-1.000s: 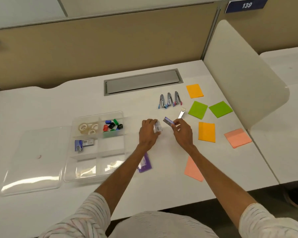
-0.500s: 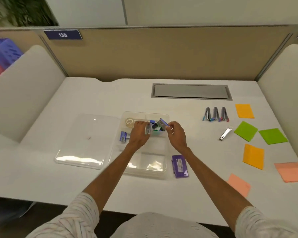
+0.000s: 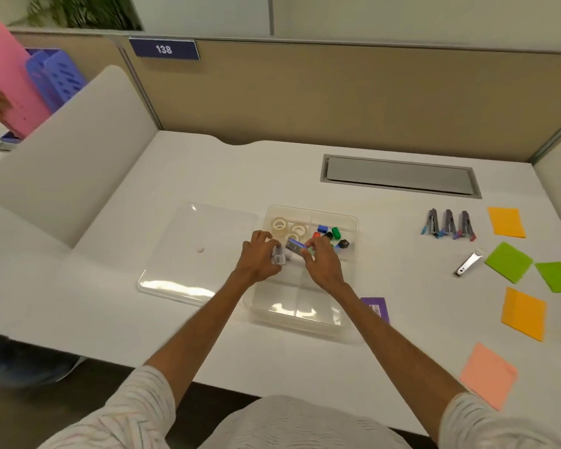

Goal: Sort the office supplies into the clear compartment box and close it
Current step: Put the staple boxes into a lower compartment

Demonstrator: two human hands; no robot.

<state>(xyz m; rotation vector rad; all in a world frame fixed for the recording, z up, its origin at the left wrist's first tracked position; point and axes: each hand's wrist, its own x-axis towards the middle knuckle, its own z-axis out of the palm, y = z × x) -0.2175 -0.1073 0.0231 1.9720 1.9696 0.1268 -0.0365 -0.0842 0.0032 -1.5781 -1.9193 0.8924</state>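
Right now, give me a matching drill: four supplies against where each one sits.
1. tape rolls
2. three staplers
3. nail clipper
4. clear lid

A. flat on the desk left of the box
B. far-left compartment of the box
C. in a row left of the top orange note
D. beside the nearest green note

Pairs: 1-B, 2-C, 3-D, 4-A
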